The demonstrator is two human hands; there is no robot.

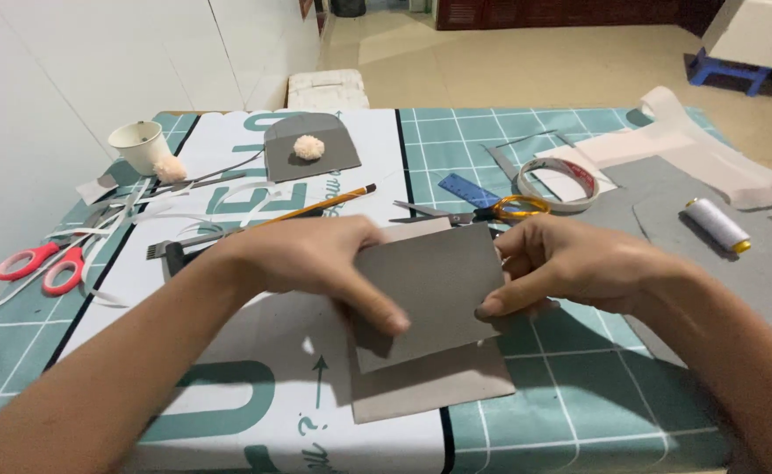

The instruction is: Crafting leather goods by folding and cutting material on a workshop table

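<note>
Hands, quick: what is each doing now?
Left hand: closed on the grey sheet, left edge.
Right hand: pinching the same grey sheet, right edge.

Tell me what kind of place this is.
Likely a home craft table, set by a tiled floor. Both hands, left hand and right hand, hold a grey sheet over a cutting mat, with red scissors and thread spool nearby.

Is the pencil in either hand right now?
No, the pencil lies on the table behind the left hand, and both that and the right hand grip the grey sheet.
</note>
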